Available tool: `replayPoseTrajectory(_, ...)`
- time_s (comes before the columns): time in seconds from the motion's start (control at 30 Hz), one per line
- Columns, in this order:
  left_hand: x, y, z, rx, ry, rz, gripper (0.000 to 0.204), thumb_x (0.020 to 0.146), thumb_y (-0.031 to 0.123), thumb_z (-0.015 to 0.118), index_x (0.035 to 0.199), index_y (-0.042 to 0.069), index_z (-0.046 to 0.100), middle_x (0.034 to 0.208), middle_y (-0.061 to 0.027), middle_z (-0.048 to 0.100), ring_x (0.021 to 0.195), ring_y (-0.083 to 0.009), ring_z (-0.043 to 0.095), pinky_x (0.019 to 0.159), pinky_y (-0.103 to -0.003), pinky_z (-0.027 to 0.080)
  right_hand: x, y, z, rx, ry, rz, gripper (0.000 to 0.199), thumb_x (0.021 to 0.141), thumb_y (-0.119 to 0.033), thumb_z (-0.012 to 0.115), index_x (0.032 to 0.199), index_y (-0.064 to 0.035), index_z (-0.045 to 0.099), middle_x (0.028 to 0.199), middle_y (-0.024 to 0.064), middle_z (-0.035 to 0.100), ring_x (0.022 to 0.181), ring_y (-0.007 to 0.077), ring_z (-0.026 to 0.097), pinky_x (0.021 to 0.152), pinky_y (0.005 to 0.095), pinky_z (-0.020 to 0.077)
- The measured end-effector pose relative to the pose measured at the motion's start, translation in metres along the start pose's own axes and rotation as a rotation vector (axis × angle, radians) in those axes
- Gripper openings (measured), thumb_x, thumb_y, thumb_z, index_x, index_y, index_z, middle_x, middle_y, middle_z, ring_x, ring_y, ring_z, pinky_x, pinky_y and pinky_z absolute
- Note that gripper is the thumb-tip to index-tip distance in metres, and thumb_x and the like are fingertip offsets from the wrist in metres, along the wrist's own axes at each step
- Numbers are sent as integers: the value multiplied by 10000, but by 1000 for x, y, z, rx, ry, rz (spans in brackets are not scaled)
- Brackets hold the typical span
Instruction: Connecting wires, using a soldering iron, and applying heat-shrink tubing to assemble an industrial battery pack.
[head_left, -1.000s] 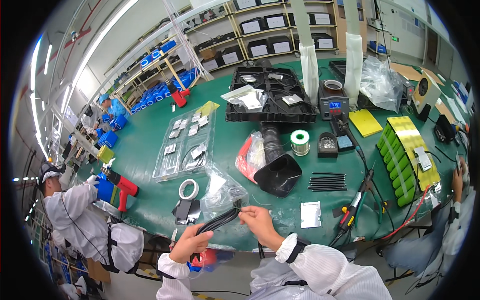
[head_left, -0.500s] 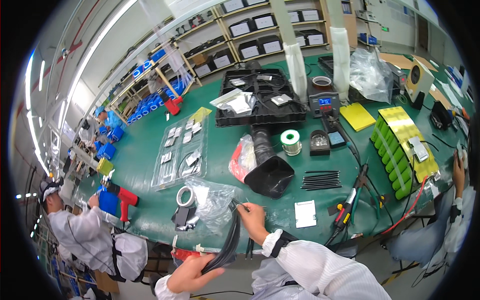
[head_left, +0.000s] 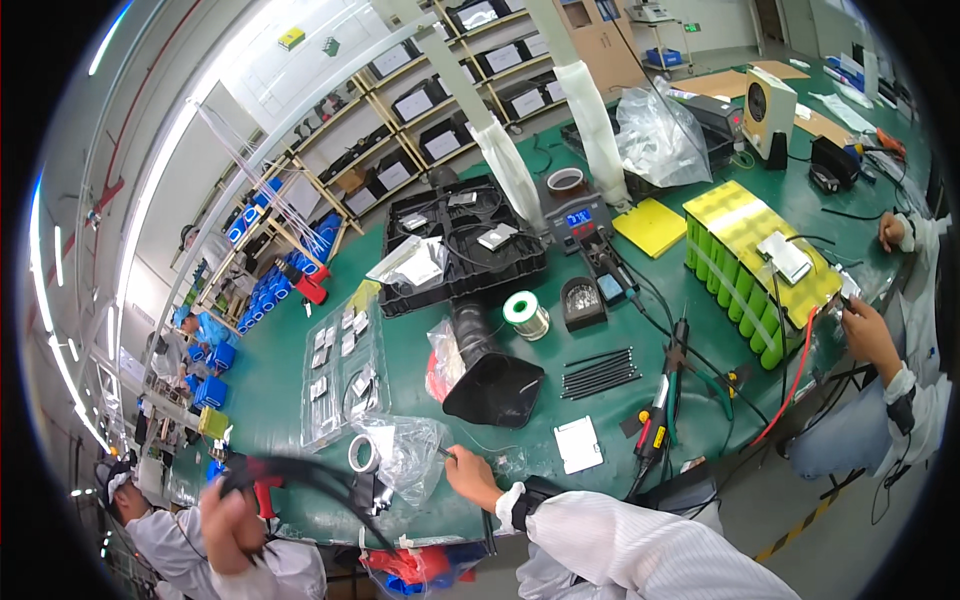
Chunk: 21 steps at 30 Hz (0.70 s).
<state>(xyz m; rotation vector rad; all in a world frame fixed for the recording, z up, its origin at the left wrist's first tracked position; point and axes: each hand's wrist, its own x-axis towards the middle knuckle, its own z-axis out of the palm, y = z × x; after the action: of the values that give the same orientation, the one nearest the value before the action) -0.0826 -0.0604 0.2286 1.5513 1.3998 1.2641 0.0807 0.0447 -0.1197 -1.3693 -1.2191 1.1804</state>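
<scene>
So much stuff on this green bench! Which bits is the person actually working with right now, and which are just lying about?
In use:
- left hand, raised and blurred, gripping a black cable
- right hand at a clear plastic bag

Lying about:
- solder spool
- black funnel-shaped hood
- green battery pack
- black component tray
- yellow-handled screwdriver

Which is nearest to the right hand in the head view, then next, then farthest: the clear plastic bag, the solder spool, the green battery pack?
From the right hand:
1. Clear plastic bag, just left of it.
2. Solder spool, farther back on the table.
3. Green battery pack, far right.
</scene>
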Motion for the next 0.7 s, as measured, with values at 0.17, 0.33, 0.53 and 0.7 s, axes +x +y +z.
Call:
replayPoseTrajectory(0.17,144,14,50,-86,-139,44,140,1010,201,539,902,121,503,571,103,320,399,0,241,352,-218,166,15,23,-7,-45,-14,-120,509,879,-127,465,1364,26,482,1160,240,649,960,388,654,862,472,497)
replayPoseTrajectory(0.33,242,-4,116,-155,-94,242,193,1002,231,570,864,151,462,614,101,345,443,-4,289,386,-205,180,9,12,-8,190,-143,-257,641,869,4,479,1484,11,299,1137,153,674,851,255,662,804,353,517)
replayPoseTrajectory(0.53,324,-41,146,-101,-48,319,210,996,244,583,857,115,493,600,89,360,454,-20,317,399,-226,221,-12,23,0,-66,-88,-397,475,929,-39,492,1396,-3,408,1114,183,678,890,403,664,802,436,515)
replayPoseTrajectory(0.7,291,-45,153,-192,-81,310,279,1010,225,547,791,123,407,575,75,330,412,-35,282,395,-237,186,-20,8,-25,58,-188,-110,423,959,-68,489,1375,-7,441,997,115,706,723,279,675,705,377,529)
